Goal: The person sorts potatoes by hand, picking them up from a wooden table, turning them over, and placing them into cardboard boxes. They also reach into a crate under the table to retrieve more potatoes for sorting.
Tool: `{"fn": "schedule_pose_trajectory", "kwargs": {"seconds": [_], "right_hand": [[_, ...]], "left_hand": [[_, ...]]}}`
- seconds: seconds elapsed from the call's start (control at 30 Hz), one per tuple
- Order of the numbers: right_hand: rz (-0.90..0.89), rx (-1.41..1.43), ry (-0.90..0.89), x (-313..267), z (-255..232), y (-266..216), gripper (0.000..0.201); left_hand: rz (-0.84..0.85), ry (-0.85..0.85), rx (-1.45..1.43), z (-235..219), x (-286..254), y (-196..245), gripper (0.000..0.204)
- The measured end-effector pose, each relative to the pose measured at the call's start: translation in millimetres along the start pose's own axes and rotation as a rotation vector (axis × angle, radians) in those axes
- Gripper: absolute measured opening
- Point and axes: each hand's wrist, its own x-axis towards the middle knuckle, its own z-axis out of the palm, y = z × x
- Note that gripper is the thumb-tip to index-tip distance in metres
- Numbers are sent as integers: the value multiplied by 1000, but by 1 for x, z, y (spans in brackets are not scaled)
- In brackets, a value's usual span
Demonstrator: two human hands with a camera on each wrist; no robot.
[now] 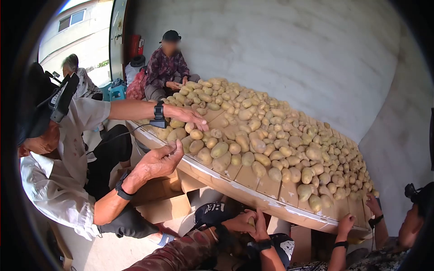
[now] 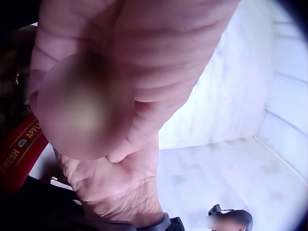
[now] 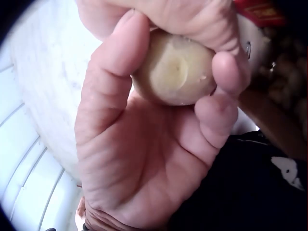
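Observation:
A pale yellow-brown potato (image 3: 175,72) is held up between my two hands. At the bottom of the head view, my left hand (image 1: 238,223) comes out of a patterned sleeve and grips one side of this small potato (image 1: 251,221). My right hand (image 1: 261,228) is close against it, fingers on the other side. A thumb and curled fingertips ring the potato in the right wrist view, above an upturned palm (image 3: 149,159). A round blurred patch covers what lies between the hands in the left wrist view. My hands are in front of the table's near edge.
Many potatoes (image 1: 271,135) are heaped on a cardboard-covered table (image 1: 269,184). At left, a person in a white shirt (image 1: 54,180) reaches over them. Another person (image 1: 167,67) sits at the back; someone else's hand (image 1: 346,224) is right. An open cardboard box (image 1: 165,210) stands below the table.

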Motion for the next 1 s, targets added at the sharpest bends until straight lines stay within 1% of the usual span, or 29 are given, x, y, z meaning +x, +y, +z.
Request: {"fn": "schedule_pose_trajectory", "kwargs": {"seconds": [0.07,0.1,0.13,0.17,0.2,0.23,0.3,0.37,0.47,0.57,0.6,0.67,0.7,0.73,0.77,0.8,0.83,0.87,0.93,0.97,1.0], "right_hand": [[19,-29,-27,-3,3,-1,53],[1,-57,16,1,2,3,49],[-17,-88,65,5,0,5,46],[-18,-90,71,7,-4,7,46],[-68,-128,104,7,-4,9,42],[-116,-164,127,9,-2,11,39],[-121,-131,135,7,7,6,38],[-123,-103,174,-2,2,8,36],[-186,-160,171,13,6,9,36],[-268,-185,239,17,-1,16,35],[-258,-182,257,13,-3,19,35],[-288,-167,251,16,1,17,34],[-277,-162,229,21,-5,20,34],[-283,-167,232,20,-7,21,34],[-286,-157,261,21,-6,22,34],[-285,-146,282,24,-5,25,34],[-265,-112,246,29,-10,28,33],[-254,-110,243,37,-15,31,33],[-281,-111,186,34,-22,36,32],[-193,-51,108,48,-45,44,34],[-199,-52,108,41,-42,40,34]], "left_hand": [[84,31,97,-4,4,-6,58],[83,39,107,-9,4,-6,58],[-8,-21,78,-8,5,-6,59],[-101,-79,55,-7,6,-7,60],[-108,-98,24,-6,4,-7,61],[-80,-82,13,-5,1,-6,61],[-15,-47,4,-5,-2,-4,61],[11,-30,-3,-2,-1,-6,62],[52,-3,-25,-4,1,-10,63],[164,9,-72,-2,10,-23,64],[205,29,-47,-1,15,-32,64],[270,96,129,-2,28,-65,63],[342,169,307,-3,38,-82,63],[415,243,482,-1,41,-83,62],[423,246,482,1,45,-82,62],[313,272,527,3,40,-72,64],[193,297,570,4,31,-64,65],[182,301,570,1,26,-57,65],[15,208,219,0,15,-38,55],[-119,184,124,2,9,-25,58],[-113,181,126,4,6,-20,58]]}}
